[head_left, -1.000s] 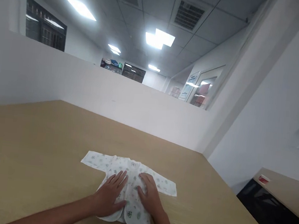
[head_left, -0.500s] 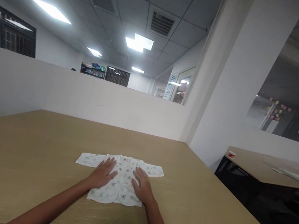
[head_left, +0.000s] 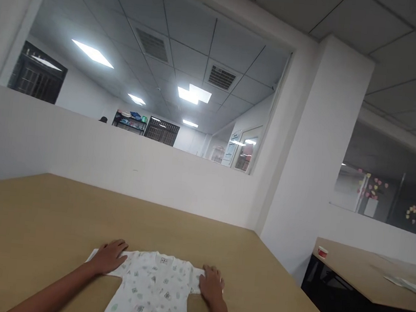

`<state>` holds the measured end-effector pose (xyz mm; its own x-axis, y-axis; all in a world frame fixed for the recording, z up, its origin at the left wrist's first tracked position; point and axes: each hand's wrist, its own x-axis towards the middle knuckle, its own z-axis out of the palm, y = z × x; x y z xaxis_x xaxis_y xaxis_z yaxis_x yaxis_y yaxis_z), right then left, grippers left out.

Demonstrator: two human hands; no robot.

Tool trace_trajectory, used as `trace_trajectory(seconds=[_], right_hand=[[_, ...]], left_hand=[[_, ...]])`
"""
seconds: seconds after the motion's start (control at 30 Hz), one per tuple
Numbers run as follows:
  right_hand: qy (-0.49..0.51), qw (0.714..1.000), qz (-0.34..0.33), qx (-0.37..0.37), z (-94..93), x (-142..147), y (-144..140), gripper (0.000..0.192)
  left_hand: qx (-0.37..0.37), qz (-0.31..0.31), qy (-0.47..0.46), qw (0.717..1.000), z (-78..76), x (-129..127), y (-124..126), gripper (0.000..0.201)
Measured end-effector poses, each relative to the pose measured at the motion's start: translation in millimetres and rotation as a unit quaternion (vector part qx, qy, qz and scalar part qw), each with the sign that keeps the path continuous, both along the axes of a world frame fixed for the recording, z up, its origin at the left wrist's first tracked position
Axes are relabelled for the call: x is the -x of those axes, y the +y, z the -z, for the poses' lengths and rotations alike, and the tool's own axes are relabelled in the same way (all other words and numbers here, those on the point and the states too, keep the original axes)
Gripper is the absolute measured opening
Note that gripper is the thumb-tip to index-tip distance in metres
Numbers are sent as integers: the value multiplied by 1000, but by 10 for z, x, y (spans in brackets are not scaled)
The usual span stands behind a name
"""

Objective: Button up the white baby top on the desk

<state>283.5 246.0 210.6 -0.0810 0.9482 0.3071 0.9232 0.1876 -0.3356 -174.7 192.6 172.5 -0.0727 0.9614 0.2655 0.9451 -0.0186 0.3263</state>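
Note:
A small white baby shirt (head_left: pixel 156 288) with a pale printed pattern lies flat on the wooden table (head_left: pixel 88 213), sleeves spread to both sides. Its lower hem runs out of the bottom of the view. My left hand (head_left: pixel 110 257) rests flat over the left sleeve, fingers stretched towards the far side. On the right sleeve lies my right hand (head_left: pixel 212 285), palm down with its fingers extended, hiding most of the cuff. Neither hand grips the cloth.
A low white wall (head_left: pixel 147 179) with a window above it borders the far side of the table. To the right stands a second table (head_left: pixel 361 276) carrying a red and white cup (head_left: pixel 322 252) and some flat pale material (head_left: pixel 410 287). A pillar (head_left: pixel 302 175) rises between them.
Both hands have slid outward from the shirt's body onto its sleeves, left hand leftward and right hand rightward. The camera has tilted up, so the shirt sits lower in view.

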Motion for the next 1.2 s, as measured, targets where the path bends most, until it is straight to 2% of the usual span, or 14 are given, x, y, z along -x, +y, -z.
trace_trajectory(seconds=[0.27,0.4,0.5,0.57,0.63,0.77,0.9,1.0,1.07,1.1,1.13,1.2], right_hand=[[15,1000,25,8,-40,-236,106,24],[44,999,6,-2,-82,-255,158,19],[68,997,-18,-20,-168,-259,227,18],[83,995,-35,-38,-260,-259,286,18],[96,992,-48,-60,-380,-256,354,20],[122,985,-56,-105,-707,-250,520,24],[152,975,-54,-153,-1143,-260,666,35],[176,964,-63,-189,-1420,-300,697,43],[205,951,-82,-217,-1485,-349,678,44],[223,943,-94,-231,-1467,-379,660,44],[240,934,-107,-241,-1415,-410,637,44],[266,922,-124,-252,-1228,-469,561,43]], left_hand=[[-17,32,0,999,-37,289,-17,22],[-51,31,6,998,-3,362,-54,30],[-100,10,-3,995,-65,361,-35,39],[-114,-1,-15,993,-199,334,15,40],[-124,-9,-24,992,-407,303,99,39],[-168,-24,-22,985,-955,284,348,36],[-215,-26,-13,976,-1522,300,567,29],[-255,-14,-5,967,-1828,304,614,30],[-279,-8,-2,960,-1904,314,565,31],[-288,-5,-1,958,-1887,324,517,32],[-294,-3,-1,956,-1831,336,456,33],[-297,7,-3,955,-1598,370,297,34]])
